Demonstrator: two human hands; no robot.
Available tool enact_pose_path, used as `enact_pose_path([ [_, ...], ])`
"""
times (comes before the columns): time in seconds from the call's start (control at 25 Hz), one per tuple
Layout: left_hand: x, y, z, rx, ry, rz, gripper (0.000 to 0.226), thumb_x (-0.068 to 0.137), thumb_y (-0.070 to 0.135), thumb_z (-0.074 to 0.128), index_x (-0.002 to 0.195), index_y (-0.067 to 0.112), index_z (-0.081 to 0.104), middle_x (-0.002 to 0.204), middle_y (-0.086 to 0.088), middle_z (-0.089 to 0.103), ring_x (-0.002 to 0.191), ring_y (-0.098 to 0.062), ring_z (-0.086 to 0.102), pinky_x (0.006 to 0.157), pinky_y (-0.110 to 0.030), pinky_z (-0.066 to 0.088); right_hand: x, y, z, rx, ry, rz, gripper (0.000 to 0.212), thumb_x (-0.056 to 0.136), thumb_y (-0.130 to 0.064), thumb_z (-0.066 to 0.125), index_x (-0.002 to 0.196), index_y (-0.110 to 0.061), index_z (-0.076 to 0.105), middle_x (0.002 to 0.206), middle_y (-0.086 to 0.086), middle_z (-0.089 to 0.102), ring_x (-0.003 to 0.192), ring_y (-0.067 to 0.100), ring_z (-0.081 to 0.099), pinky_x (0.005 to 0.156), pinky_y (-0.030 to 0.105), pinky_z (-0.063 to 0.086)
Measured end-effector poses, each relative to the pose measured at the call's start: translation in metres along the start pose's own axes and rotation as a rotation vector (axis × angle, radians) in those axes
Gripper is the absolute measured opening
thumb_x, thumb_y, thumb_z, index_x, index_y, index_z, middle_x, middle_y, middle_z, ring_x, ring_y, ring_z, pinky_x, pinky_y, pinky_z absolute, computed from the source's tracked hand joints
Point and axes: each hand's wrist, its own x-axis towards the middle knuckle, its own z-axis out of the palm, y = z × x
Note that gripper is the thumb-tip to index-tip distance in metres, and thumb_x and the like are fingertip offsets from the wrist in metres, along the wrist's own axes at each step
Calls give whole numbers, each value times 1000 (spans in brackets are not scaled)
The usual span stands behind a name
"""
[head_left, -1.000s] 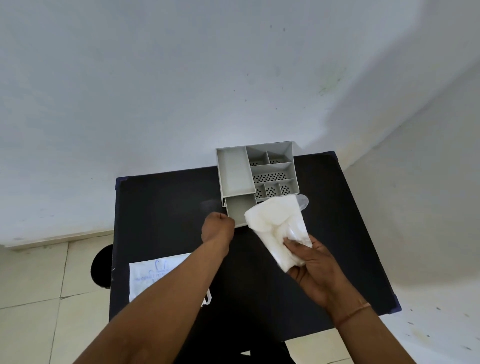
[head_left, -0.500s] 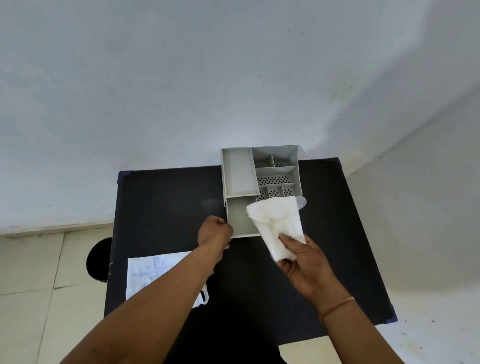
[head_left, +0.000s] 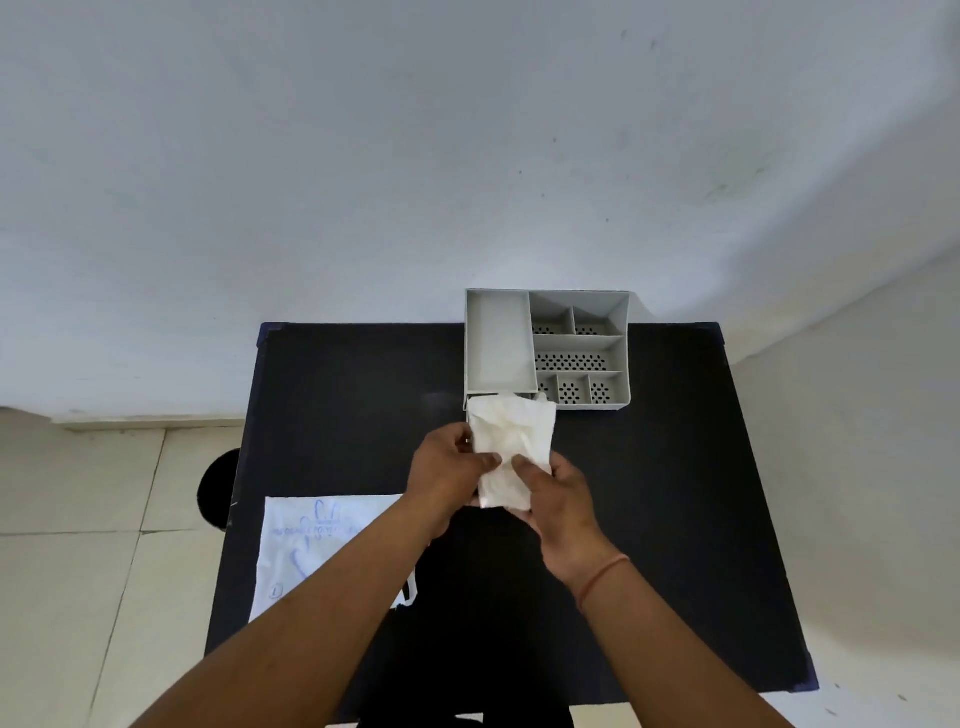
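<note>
A grey plastic organizer (head_left: 582, 348) with several compartments stands at the back of a black table (head_left: 675, 519). Its small drawer at the front left is mostly hidden behind a crumpled white cloth (head_left: 511, 441). Both hands hold that cloth just in front of the organizer. My left hand (head_left: 449, 470) pinches its left edge with thumb and fingers. My right hand (head_left: 556, 491) grips its lower right part, thumb on top.
A white sheet with blue printing (head_left: 311, 551) lies on the table's front left, partly under my left forearm. A wall rises right behind the table. Pale floor tiles and a round dark object (head_left: 218, 488) lie to the left.
My left hand has left the organizer's front and moved right onto the cloth. The cloth now sits lower, held by both hands in front of the drawer.
</note>
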Motion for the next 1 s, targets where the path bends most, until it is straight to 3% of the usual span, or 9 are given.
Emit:
enact_pose_path([
  [0.12,5,-3,-3,194,58,43,27,89,13,85,113,17,74,105,-3,79,88,-23,80,62,-41,71,5,2,-14,-329,12,-67,17,100,-14,67,114,-20,73,112,6,78,97,23,78,65,30,64],
  [0.24,6,1,-2,319,41,51,21,90,20,84,109,14,77,99,-4,81,74,-19,81,56,-35,69,12,-1,-21,-484,24,-130,15,97,-11,68,111,-16,74,110,8,78,93,22,78,63,31,66],
  [0.4,18,12,-1,368,97,123,28,89,17,83,116,13,77,105,-6,83,80,-23,83,68,-43,72,41,-12,-11,-822,106,-393,10,92,-15,68,98,-13,76,97,11,77,83,28,76,74,48,67],
  [0.52,28,11,4,651,162,280,50,88,9,80,136,13,71,123,-8,80,105,-27,78,95,-32,61,59,-17,-1,-1252,118,-565,21,94,-20,64,108,-7,74,108,15,71,101,32,69,85,38,57],
  [0.64,35,6,11,887,161,429,46,90,4,72,136,14,70,130,-13,72,115,-32,73,98,-37,55,69,-12,0,-1497,160,-634,21,97,-18,62,114,-11,72,120,13,59,112,32,60,85,40,56],
  [0.8,40,-10,17,1170,148,470,48,101,20,66,148,21,59,146,-11,52,122,-31,67,94,-44,62,76,-3,-8,-1569,153,-628,29,95,-33,68,118,-16,70,121,14,54,109,34,58,82,43,56],
  [0.92,37,-10,10,1112,241,552,39,97,28,71,136,19,70,137,-10,59,119,-30,67,87,-47,65,66,-6,-14,-1428,250,-718,33,92,-37,66,118,-16,68,121,10,55,108,29,58,82,42,56],
  [1.0,37,-11,3,1196,284,701,34,90,21,75,124,14,77,130,-11,67,116,-34,67,84,-50,64,57,-6,-16,-1438,318,-845,34,90,-31,64,120,-15,68,122,10,60,108,29,59,83,43,55],
])
